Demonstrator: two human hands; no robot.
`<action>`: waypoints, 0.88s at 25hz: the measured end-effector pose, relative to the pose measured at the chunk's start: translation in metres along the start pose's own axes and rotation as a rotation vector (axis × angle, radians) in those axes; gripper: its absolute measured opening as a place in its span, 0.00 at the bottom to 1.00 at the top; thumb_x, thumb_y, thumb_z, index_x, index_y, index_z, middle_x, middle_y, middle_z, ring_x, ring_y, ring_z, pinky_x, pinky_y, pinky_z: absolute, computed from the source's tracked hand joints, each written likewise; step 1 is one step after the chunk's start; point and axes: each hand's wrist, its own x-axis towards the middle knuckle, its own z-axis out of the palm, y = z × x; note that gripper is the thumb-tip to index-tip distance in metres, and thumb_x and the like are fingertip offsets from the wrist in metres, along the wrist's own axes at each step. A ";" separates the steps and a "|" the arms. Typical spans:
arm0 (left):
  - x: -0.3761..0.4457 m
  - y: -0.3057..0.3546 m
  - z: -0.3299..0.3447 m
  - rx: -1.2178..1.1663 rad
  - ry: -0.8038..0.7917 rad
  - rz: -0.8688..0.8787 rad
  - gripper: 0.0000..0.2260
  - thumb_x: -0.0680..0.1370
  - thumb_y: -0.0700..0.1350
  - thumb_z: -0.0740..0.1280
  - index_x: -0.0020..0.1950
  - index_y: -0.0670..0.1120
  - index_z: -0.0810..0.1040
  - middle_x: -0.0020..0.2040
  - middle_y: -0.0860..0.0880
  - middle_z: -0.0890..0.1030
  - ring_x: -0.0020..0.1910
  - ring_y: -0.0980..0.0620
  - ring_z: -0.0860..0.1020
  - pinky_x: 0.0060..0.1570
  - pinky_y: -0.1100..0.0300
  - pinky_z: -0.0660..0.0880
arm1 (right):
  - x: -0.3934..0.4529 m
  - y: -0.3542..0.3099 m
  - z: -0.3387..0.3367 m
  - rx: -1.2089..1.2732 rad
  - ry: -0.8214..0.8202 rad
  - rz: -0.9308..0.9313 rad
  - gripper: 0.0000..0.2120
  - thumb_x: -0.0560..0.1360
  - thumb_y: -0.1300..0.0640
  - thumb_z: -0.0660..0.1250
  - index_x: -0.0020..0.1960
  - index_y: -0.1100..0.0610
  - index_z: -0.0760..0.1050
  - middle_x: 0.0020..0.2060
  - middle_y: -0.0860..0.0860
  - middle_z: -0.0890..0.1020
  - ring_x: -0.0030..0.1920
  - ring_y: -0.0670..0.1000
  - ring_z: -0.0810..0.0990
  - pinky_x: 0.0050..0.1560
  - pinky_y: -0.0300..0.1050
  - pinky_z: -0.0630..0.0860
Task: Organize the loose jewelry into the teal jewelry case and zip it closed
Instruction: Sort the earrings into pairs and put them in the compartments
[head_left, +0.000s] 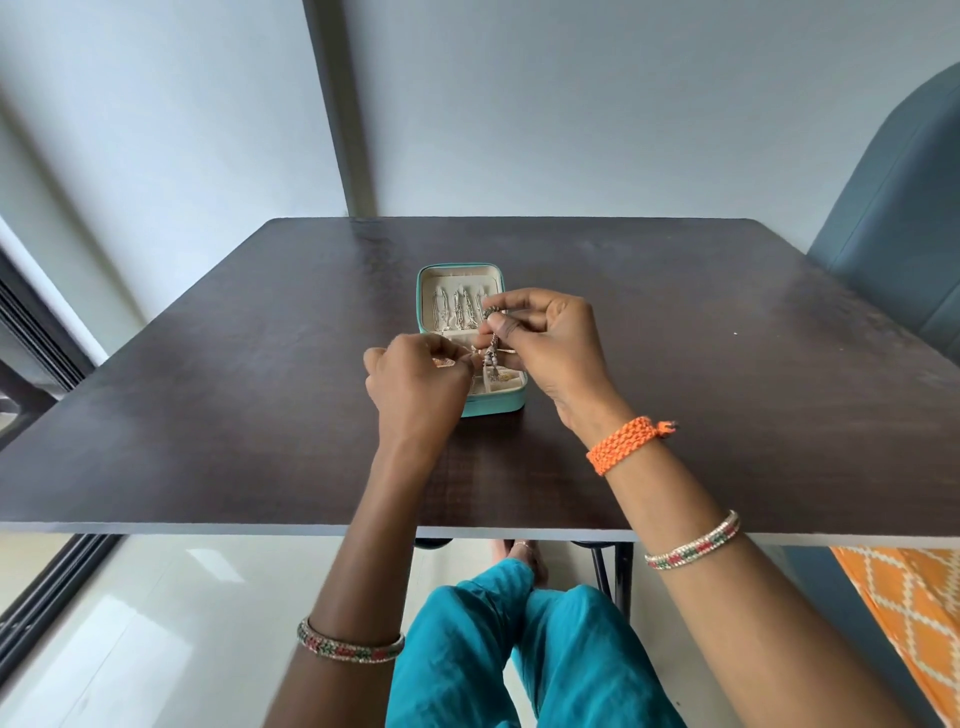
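Teal jewelry case (492, 407) lies open mid-table, both hands' fingers (500, 326) pinching jewelry.

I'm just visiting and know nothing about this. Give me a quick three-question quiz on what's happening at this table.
1. True or false: the jewelry case is zipped shut.
2. Which hand holds the dangling beaded piece: A) left hand, B) right hand?
3. Fill in: the chains hang inside the case's ____.

Key: 1. False, it lies open on the table. 2. B; the left hand pinches something small that is too hidden to name. 3. Lid.
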 end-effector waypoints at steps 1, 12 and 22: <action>0.001 -0.002 0.000 0.069 0.019 -0.008 0.06 0.73 0.50 0.72 0.45 0.49 0.83 0.48 0.51 0.78 0.59 0.46 0.67 0.54 0.55 0.65 | 0.001 -0.001 0.001 -0.005 -0.005 -0.011 0.09 0.74 0.69 0.67 0.45 0.57 0.80 0.40 0.56 0.84 0.38 0.50 0.85 0.37 0.44 0.81; 0.005 -0.019 -0.010 -0.064 0.067 -0.006 0.14 0.75 0.36 0.60 0.45 0.52 0.81 0.53 0.47 0.77 0.58 0.48 0.65 0.55 0.56 0.68 | 0.003 0.017 0.011 -0.287 -0.042 -0.074 0.09 0.73 0.69 0.68 0.44 0.55 0.81 0.38 0.52 0.83 0.38 0.47 0.85 0.38 0.43 0.81; 0.004 -0.039 -0.004 -0.161 0.158 0.019 0.16 0.71 0.35 0.59 0.36 0.56 0.78 0.45 0.48 0.79 0.50 0.43 0.76 0.45 0.46 0.77 | -0.004 0.014 0.008 -0.692 -0.088 -0.097 0.02 0.71 0.56 0.73 0.42 0.50 0.84 0.40 0.44 0.84 0.45 0.45 0.79 0.58 0.54 0.74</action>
